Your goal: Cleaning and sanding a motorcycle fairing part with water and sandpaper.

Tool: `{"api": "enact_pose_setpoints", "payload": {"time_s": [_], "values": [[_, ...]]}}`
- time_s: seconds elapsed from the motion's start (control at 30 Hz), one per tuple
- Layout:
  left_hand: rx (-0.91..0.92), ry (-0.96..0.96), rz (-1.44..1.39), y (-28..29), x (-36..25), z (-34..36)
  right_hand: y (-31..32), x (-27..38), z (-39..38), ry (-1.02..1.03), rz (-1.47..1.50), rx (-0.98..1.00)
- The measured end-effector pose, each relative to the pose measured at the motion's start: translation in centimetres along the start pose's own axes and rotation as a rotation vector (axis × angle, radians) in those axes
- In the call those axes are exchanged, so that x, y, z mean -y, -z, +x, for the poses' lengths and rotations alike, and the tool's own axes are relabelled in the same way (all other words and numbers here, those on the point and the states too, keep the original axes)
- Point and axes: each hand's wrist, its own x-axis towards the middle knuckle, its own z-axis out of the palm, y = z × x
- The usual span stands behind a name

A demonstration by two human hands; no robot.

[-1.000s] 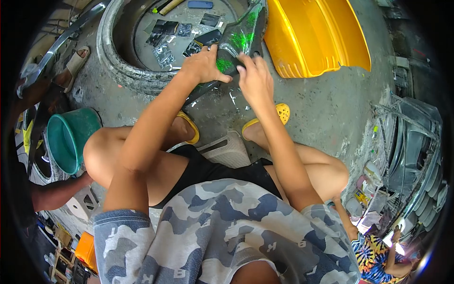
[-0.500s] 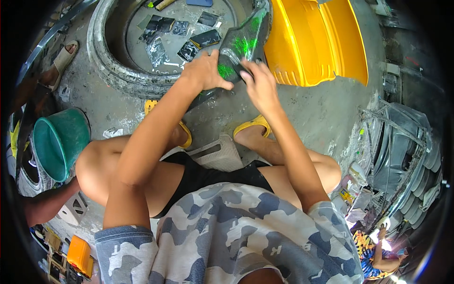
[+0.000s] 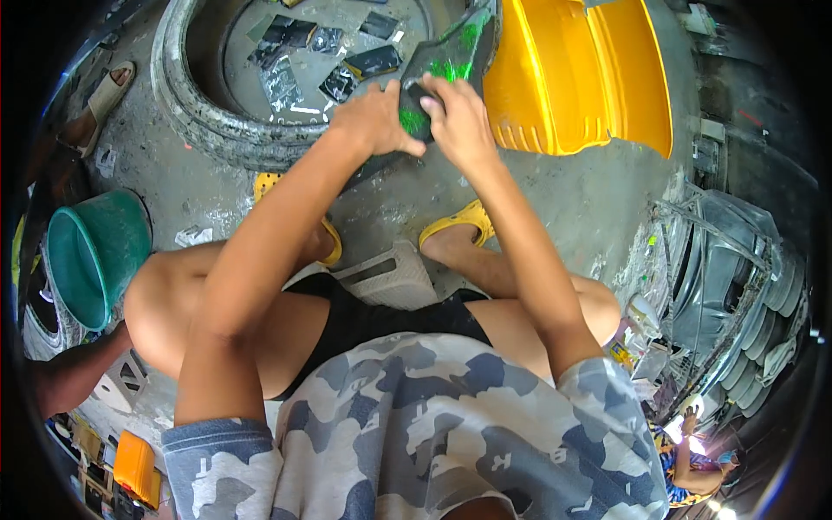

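A dark, wet curved panel with bright green patches [image 3: 451, 59] rests across the right side of a tyre [image 3: 212, 130]. My left hand [image 3: 373, 121] grips the panel's near left edge, thumb spread toward me. Pressed onto the panel's face is my right hand [image 3: 464, 126], fingers curled around a small dark piece that they mostly hide, so I cannot make out what it is. Inside the tyre's ring lie several dark, glossy sheets and pieces [image 3: 290, 35]. Just right of the panel stands a large yellow curved plastic panel [image 3: 563, 87].
A green bucket [image 3: 100, 251] stands at the left, near another person's arm or leg [image 3: 74, 377]. A low white stool [image 3: 394, 282] is between my legs. Stacked grey panels [image 3: 728, 269] lean at the right. An orange container [image 3: 136, 468] and another person [image 3: 693, 464] are at the lower corners.
My right hand has moved slightly up and left over the panel, covering the dark piece more. My left hand stays on the panel's edge. The whole view has shifted slightly.
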Motion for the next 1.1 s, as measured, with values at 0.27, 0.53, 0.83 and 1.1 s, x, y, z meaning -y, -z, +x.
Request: {"api": "enact_pose_setpoints", "payload": {"time_s": [0.27, 0.53, 0.83, 1.1], "values": [[0.059, 0.016, -0.010, 0.6, -0.5, -0.2, -0.2, 0.7, 0.7, 0.004, -0.092, 0.010], [0.020, 0.029, 0.002, 0.6, 0.0, 0.1, -0.3, 0.6, 0.4, 0.030, -0.005, -0.021], [0.054, 0.058, 0.011, 0.8, -0.2, -0.4, 0.5, 0.0, -0.6, 0.014, -0.052, 0.007], [0.047, 0.027, 0.016, 0.9, 0.0, -0.8, 1.3, 0.4, -0.9, 0.119, -0.196, -0.088]]}}
